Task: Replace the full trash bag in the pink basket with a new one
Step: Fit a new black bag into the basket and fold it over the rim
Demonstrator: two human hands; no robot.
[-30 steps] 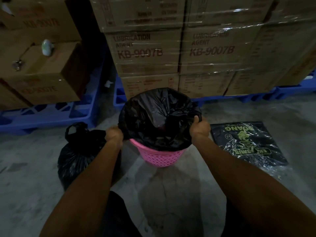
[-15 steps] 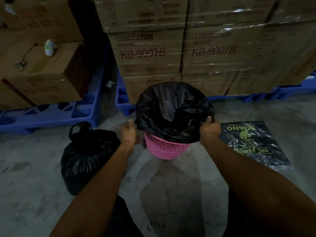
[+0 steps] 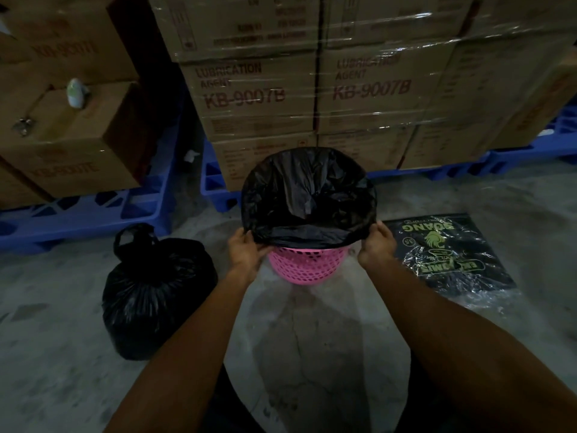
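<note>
At the frame's centre, the one pink basket (image 3: 304,265) stands upright, mouth upward, lined with a new black bag (image 3: 307,195) folded over its rim. My left hand (image 3: 246,250) and right hand (image 3: 376,246) pinch that fold, fingers clamped on plastic. One tied full bag (image 3: 157,295) sits lower left; one bag packet (image 3: 443,251) lies right.

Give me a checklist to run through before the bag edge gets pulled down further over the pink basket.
1. New bag draped over the pink basket rim: ok.
2. Left hand grip on the bag edge: ok.
3. Right hand grip on the bag edge: ok.
4. Full tied bag out of the basket, on the floor to the left: ok.
5. Bag bottom seated inside the basket: cannot tell.
</note>
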